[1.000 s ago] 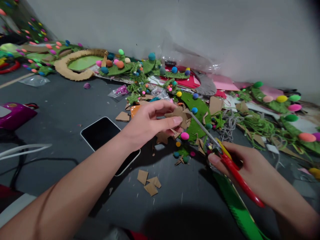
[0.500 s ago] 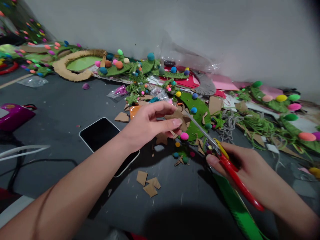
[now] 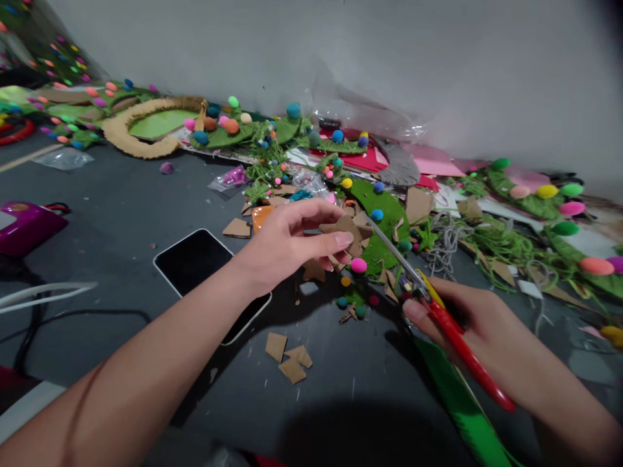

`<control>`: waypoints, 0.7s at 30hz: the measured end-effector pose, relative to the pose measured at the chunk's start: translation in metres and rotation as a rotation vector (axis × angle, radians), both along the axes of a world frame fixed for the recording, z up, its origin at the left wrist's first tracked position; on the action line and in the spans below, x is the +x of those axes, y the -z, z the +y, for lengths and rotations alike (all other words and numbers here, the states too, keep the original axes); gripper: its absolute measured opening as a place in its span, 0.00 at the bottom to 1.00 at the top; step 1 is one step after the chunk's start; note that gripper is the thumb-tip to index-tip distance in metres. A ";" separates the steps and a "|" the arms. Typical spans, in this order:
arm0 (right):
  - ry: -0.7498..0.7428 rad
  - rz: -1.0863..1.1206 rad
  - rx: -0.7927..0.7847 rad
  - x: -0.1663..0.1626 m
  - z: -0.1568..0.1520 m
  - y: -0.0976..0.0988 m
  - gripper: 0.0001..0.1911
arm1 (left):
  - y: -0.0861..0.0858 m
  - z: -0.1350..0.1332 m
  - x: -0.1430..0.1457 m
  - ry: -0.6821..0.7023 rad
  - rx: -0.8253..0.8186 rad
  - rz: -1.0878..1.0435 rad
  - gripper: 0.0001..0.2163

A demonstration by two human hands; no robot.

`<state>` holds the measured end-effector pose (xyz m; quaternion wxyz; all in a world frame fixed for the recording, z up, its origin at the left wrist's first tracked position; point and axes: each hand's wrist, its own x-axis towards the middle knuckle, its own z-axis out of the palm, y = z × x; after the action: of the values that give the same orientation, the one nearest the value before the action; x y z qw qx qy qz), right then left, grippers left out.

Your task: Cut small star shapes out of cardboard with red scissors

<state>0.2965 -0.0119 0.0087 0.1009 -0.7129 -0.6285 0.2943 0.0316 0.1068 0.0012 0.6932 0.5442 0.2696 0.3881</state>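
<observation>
Between the thumb and fingers of my left hand [image 3: 292,243] is a brown cardboard star [image 3: 351,232], partly covered by the fingers. My right hand [image 3: 481,331] grips a pair of scissors [image 3: 455,337] with red and yellow handles. Their metal blades point up and left, and the tips lie close to the star's right edge; whether they touch it I cannot tell. Below my left hand, another brown cardboard piece [image 3: 314,270] rests on the table. A green felt shape [image 3: 374,253] with coloured pom-poms lies behind the blades.
A phone [image 3: 195,259] lies partly beneath my left forearm. Small cardboard scraps [image 3: 292,370] sit at the front of the dark table [image 3: 341,402]. A purple device [image 3: 32,227] is at the left, and green yarn [image 3: 506,246] lies at the right. Pom-pom wreath pieces line the wall.
The scissors have shifted very slightly, with the blade tips a little farther from the star's centre. My left hand keeps its hold on the star, almost unmoved.
</observation>
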 end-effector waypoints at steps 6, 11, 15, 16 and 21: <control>0.011 -0.006 -0.019 -0.001 0.000 -0.001 0.27 | 0.000 -0.001 0.000 0.012 0.011 -0.002 0.07; -0.001 0.002 -0.012 -0.001 0.000 0.000 0.26 | 0.001 0.000 0.000 0.005 0.016 0.003 0.07; 0.000 0.032 0.000 0.000 -0.001 0.001 0.25 | 0.002 0.000 0.000 0.002 0.015 0.005 0.07; 0.003 0.035 -0.001 0.001 -0.001 0.001 0.25 | 0.003 0.001 0.000 0.004 0.017 0.006 0.07; 0.006 0.023 -0.003 0.003 -0.002 0.001 0.25 | 0.003 0.000 0.000 0.018 0.027 0.004 0.06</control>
<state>0.2992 -0.0139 0.0081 0.1077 -0.7116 -0.6246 0.3032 0.0318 0.1071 -0.0018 0.6886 0.5567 0.2611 0.3844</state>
